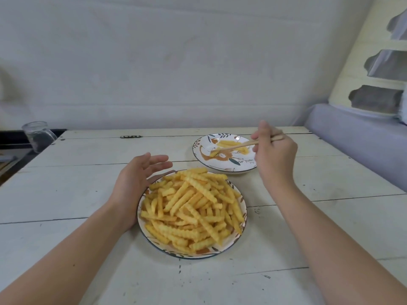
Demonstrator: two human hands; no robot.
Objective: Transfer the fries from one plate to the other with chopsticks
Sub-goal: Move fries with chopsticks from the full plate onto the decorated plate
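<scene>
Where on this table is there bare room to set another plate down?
Bare white plank table left of the left hand, toward the clear glass jar; also the near edge below the heaped plate of crinkle fries. Crowded between it and the floral plate under the right hand.

Pretty even, soft daylight here, nothing harsh, just faint shadows under the heaped floral-rimmed plate (244, 219). Wide-angle lens bends the whitewashed plank table (77, 194) at the edges. The whole picture's slightly soft, with the chopstick-holding right hand (274, 154) a bit blurred.
</scene>
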